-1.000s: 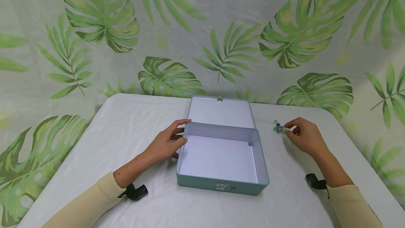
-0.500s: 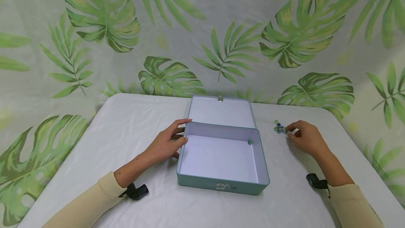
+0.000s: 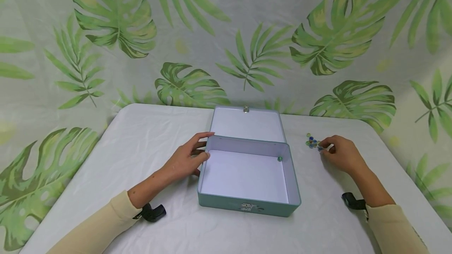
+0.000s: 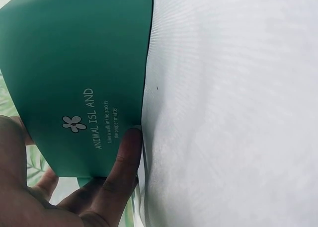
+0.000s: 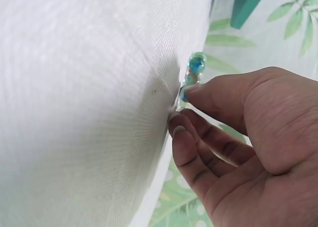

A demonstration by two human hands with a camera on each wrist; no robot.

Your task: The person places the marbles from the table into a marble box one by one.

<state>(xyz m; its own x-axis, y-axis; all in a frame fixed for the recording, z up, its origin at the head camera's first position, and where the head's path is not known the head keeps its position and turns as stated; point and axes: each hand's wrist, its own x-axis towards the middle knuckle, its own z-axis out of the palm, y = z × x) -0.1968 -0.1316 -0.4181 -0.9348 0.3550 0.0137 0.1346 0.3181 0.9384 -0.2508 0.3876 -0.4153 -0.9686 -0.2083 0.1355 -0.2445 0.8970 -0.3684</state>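
A green metal box [image 3: 248,205] stands on the table with its lid [image 3: 247,122] folded back. My left hand [image 3: 183,160] grips its left side, thumb and index finger at the rim; in the left wrist view other fingers lie along the printed green wall [image 4: 94,48]. One green marble [image 3: 280,159] lies inside, in the far right corner. Right of the box, several blue and green glass marbles [image 3: 311,141] sit clustered. At their near edge my right hand [image 3: 340,154] pinches a blue marble [image 3: 320,149] between thumb and fingers, low over the cloth.
A white cloth [image 3: 152,128] covers the table. Behind it hangs a leaf-printed curtain [image 3: 197,30]. A metal clasp [image 3: 246,109] sits on the lid's far edge. Dark wrist cameras [image 3: 152,213] are strapped to both forearms.
My right hand has shifted slightly toward me, and a blue marble now shows at its fingertips, a little apart from the cluster. My left hand stays on the box.
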